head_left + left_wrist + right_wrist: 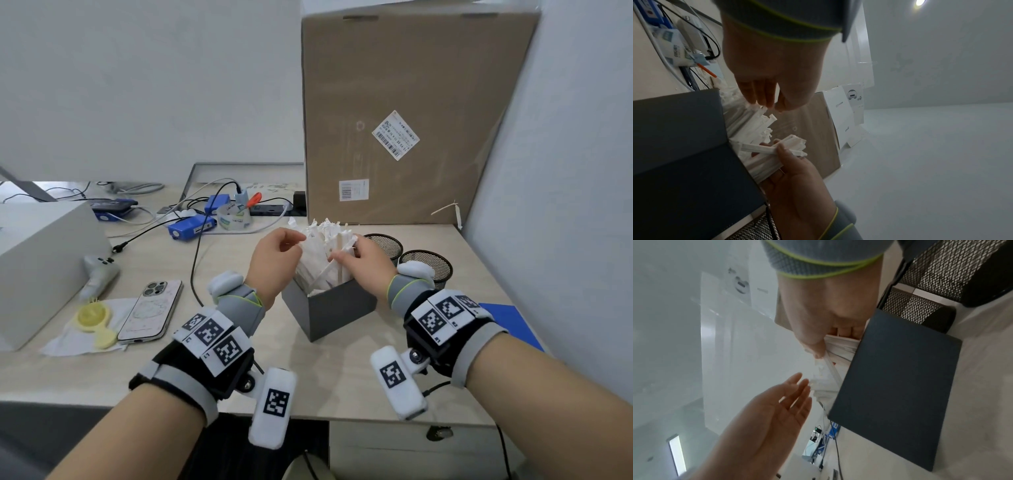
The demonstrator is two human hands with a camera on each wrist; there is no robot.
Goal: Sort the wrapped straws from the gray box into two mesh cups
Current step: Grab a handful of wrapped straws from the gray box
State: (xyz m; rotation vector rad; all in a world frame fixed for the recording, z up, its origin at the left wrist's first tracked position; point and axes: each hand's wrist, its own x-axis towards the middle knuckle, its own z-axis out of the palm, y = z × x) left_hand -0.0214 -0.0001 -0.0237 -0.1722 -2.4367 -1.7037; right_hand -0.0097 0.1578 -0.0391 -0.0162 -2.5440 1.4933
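Note:
The gray box [329,310] stands mid-table, packed with white wrapped straws [320,250] that stick out of its top. My right hand [346,251] reaches in from the right. Its fingers lie behind a bundle of straws [766,164] and its thumb [815,347] presses one thin straw [831,369] against them. My left hand [294,241] hovers at the left of the straw tops with straight, relaxed fingers [797,386] holding nothing. Two black mesh cups [387,244] [430,267] stand just right of the box, partly hidden behind my right wrist.
A tall cardboard box [411,113] stands behind the gray box, and a wall closes the right side. On the left lie a phone [150,311], a white box [41,260], a tape roll [234,217], blue devices [191,228] and cables. A blue sheet [510,322] lies at the right.

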